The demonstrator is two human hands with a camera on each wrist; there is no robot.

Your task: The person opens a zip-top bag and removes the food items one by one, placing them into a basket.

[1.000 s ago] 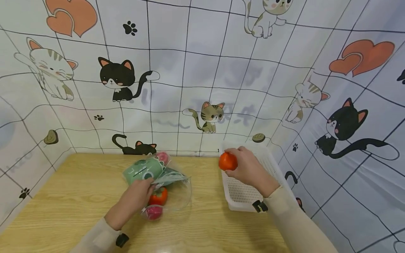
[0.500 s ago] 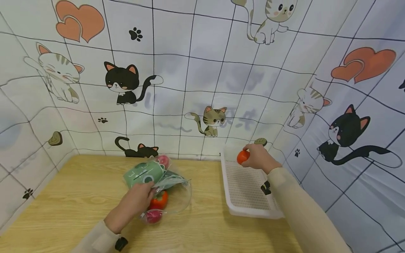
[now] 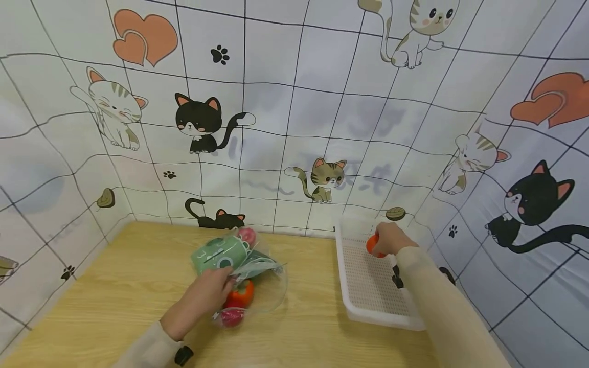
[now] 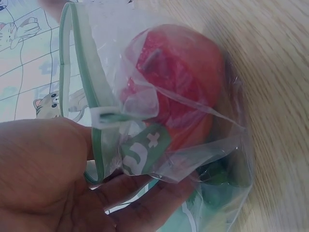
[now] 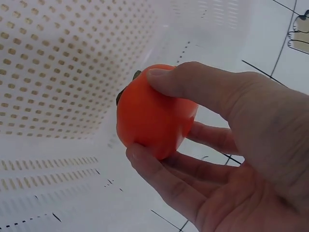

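My right hand [image 3: 392, 240] grips an orange persimmon [image 5: 157, 113] with a green calyx, thumb on one side and fingers on the other. It holds the fruit over the far part of a white perforated plastic basket [image 3: 343, 278]. With my left hand [image 3: 204, 299] I pinch the green-edged mouth of a clear plastic bag [image 3: 218, 255] with green print, lying on the table. Inside the bag are another persimmon [image 3: 244, 293] and a pinkish-red round thing at each end, the near one [image 3: 231, 317] under the film. Printed plastic partly hides the contents.
The wooden table [image 3: 138, 276] meets a cat-patterned cloth wall [image 3: 271, 112] at its back. More of this cloth [image 3: 520, 276] rises close beside the basket on the right.
My right hand has carried the persimmon rightward, from the basket's left rim to over its inside. My left hand keeps its hold on the bag. The head view has shifted slightly.
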